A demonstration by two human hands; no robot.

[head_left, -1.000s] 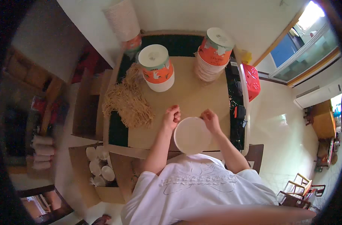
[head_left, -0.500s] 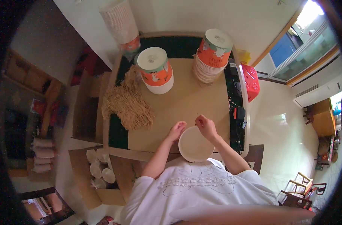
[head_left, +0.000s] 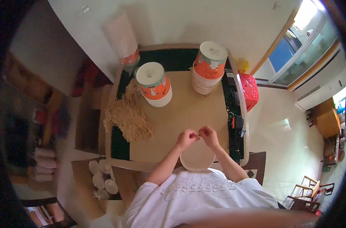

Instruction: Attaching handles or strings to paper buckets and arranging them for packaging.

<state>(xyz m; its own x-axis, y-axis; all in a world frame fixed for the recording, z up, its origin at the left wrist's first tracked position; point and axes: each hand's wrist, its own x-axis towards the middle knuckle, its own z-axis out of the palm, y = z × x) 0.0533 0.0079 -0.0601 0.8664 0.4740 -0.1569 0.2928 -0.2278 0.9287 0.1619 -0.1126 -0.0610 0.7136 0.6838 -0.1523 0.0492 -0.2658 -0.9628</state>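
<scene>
A round white paper bucket (head_left: 197, 156) rests against my front at the table's near edge. At its far rim my left hand (head_left: 186, 139) and my right hand (head_left: 209, 137) come together with fingertips pinched. Whatever is between the fingers is too small to make out. To the left lies a loose heap of tan paper cords (head_left: 128, 116). Beyond it an orange and green patterned bucket (head_left: 153, 85) stands upside down on a white base. At the far right is a taller upside-down stack of similar buckets (head_left: 209, 66).
A tall stack of white buckets (head_left: 121, 36) rises at the back left by the wall. Black cables and an orange-black device (head_left: 237, 122) line the table's right edge. A red plastic stool (head_left: 249, 91) stands beyond it. A cardboard box (head_left: 83, 178) at lower left holds several white cups (head_left: 99, 181).
My left hand has moved right to meet my right hand at the bucket's far rim, and its fingers have closed into a pinch. The whole view has shifted slightly.
</scene>
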